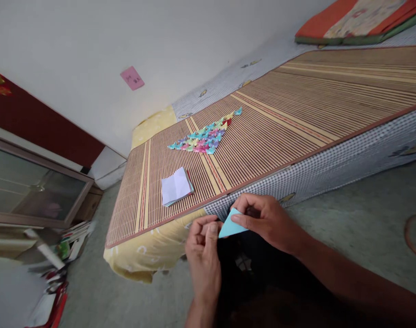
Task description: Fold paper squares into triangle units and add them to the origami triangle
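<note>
A light-blue paper folded into a triangle [231, 225] is in front of me, beyond the bed's near edge. My right hand [262, 218] pinches it, thumb on top and fingers curled behind. At its lower left corner, my left hand [204, 239] is closed with thumb against fingers, seemingly gripping the tip; the exact contact is partly hidden. A stack of square paper sheets [175, 187], pale lilac on top, lies on the striped mat [269, 132]. Farther back on the mat sit several small folded paper pieces [204, 136] in many colours, grouped in a rough triangle.
The mat covers a bed with a checked sheet [317, 171] and a yellow cloth [143, 253] hanging over its edge. A folded orange quilt [361, 20] lies at the far right. A pink note [132, 78] is on the wall. A glass-fronted cabinet [33, 182] stands left.
</note>
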`<state>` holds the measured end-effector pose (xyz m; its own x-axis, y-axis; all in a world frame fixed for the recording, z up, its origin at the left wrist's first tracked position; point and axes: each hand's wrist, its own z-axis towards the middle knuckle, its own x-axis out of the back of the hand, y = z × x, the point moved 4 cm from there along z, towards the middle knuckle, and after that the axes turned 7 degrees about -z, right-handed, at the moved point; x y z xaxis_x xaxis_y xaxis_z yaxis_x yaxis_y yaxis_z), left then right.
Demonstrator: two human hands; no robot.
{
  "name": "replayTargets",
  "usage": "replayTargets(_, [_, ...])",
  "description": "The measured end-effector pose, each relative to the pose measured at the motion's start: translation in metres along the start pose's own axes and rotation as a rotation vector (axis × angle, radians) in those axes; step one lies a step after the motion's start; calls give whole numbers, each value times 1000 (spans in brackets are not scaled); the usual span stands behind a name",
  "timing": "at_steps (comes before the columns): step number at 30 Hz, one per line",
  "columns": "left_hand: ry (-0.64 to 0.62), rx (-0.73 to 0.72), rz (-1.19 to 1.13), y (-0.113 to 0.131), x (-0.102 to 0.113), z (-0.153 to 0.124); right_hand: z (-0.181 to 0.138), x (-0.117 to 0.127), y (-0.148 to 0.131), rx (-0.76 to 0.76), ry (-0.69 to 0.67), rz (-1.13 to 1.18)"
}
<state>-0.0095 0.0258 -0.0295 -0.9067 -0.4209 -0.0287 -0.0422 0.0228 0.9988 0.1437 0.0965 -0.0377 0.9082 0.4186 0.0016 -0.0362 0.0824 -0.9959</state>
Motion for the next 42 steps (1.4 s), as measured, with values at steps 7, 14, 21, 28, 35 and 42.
replayTargets(7, [-305,201,28,3,-8,5,0,-5,0,10,-161,-47])
replayTargets(14, [-323,297,-29,-11,-14,4,0,-3,-3,-7,-144,-98])
replayTargets(21, [-345,310,-45,-20,-15,3,0,-5,-1,43,-101,-119])
replayTargets(28, [-143,287,-267,-21,-10,9,4,3,8,-33,-88,58])
replayTargets(35, [-163,347,-400,-17,-17,6,0,-9,7,-81,-199,125])
replayTargets(42, [-209,348,-369,-15,-15,7,2,1,4,49,-130,-20])
